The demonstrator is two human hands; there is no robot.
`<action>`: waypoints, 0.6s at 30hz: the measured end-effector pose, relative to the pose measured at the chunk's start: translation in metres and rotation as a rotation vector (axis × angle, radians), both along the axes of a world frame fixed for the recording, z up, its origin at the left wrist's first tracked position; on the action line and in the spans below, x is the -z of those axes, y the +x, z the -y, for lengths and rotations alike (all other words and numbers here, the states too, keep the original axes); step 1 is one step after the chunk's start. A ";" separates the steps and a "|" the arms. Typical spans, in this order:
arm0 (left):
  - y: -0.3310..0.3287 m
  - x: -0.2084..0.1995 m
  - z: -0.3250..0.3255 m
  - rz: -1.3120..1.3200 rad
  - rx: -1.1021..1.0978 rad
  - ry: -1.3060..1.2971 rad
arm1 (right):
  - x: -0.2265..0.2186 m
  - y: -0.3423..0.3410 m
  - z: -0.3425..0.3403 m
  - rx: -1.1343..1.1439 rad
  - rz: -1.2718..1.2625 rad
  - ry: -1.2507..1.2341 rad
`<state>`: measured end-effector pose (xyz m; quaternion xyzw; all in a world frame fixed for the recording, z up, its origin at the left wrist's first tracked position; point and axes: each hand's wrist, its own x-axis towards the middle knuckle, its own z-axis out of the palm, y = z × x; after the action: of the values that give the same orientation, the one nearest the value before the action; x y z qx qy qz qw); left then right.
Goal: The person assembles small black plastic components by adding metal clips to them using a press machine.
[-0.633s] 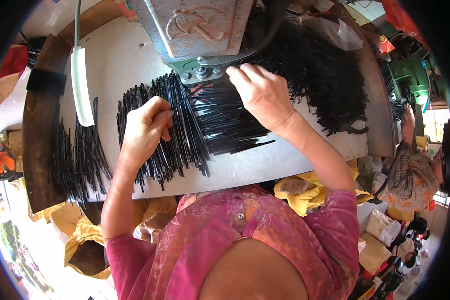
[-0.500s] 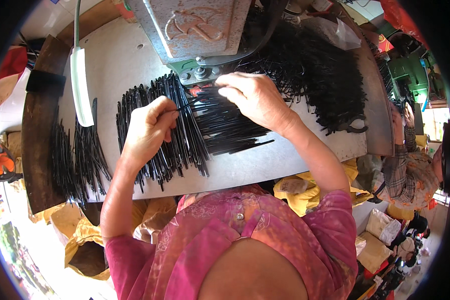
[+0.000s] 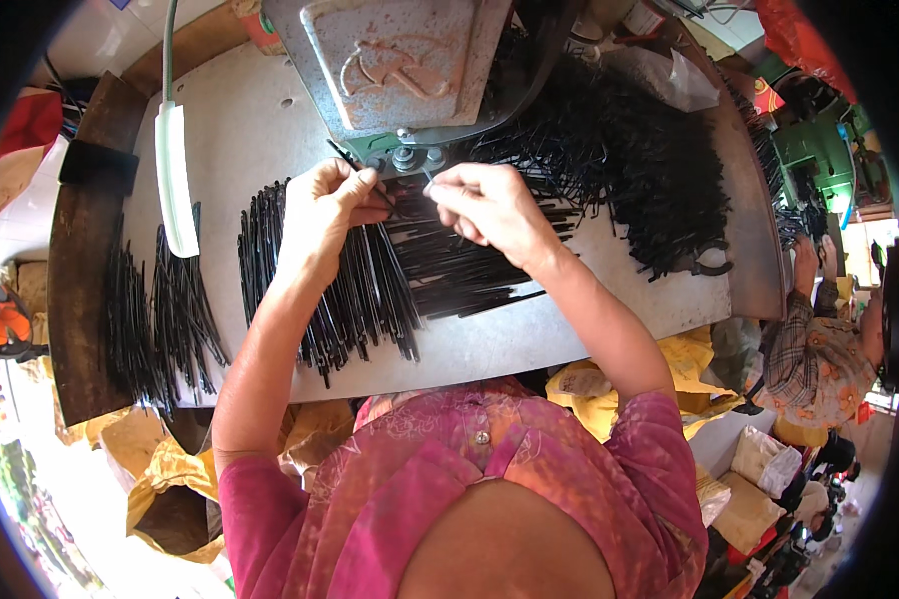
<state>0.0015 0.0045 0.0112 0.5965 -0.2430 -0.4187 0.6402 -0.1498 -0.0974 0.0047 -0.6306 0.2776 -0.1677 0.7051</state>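
A big grey table (image 3: 529,344) fills the middle of the room, and everything sits on it or around it. At the far edge of the table stands a heavy metal machine (image 3: 395,60). A huge messy heap of black rods (image 3: 639,165) lies on the table's right side, just right of the machine. On the left end of the table lie smaller bunches (image 3: 160,319) of the same rods, near a white bar (image 3: 173,180). In the middle of the table, right under the machine, a fan of rods (image 3: 370,290) spreads toward the near edge.

A person in a pink top leans over the near edge of the table. The left hand (image 3: 325,205) is closed around a thin black rod (image 3: 342,155), pinching it between thumb and fingers, with the rod's tip pointing up at the machine's bolts. The right hand (image 3: 484,205) is just beside it, fingers curled and pinched on a small thin piece (image 3: 428,176) close under the machine. It is too small to tell what it is.

Past the right end of the table sits another person in a checked shirt (image 3: 809,349).
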 end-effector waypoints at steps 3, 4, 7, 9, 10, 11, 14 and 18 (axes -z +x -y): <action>0.003 -0.004 0.003 0.404 0.222 0.213 | 0.001 0.002 0.010 0.033 -0.025 -0.102; 0.005 -0.001 0.003 0.541 0.257 0.263 | -0.001 0.003 0.012 0.030 -0.034 -0.136; 0.005 0.003 0.004 0.786 0.236 0.269 | 0.000 0.007 0.015 0.000 0.009 -0.113; 0.010 0.013 0.005 1.076 0.149 0.127 | -0.002 0.010 0.013 0.005 0.027 -0.105; 0.009 0.012 0.006 1.077 0.147 0.126 | -0.002 0.011 0.013 0.016 0.042 -0.092; 0.008 0.011 0.008 1.032 0.136 0.111 | -0.002 0.011 0.014 0.015 0.042 -0.094; 0.007 0.011 0.010 0.979 0.104 0.083 | -0.002 0.013 0.014 0.010 0.071 -0.063; 0.007 0.011 0.011 0.950 0.057 0.060 | -0.004 0.014 0.013 0.036 0.039 -0.058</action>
<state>0.0082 -0.0062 0.0006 0.7332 -0.5128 -0.1242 0.4290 -0.1356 -0.1100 0.0085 -0.6424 0.2704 -0.2006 0.6884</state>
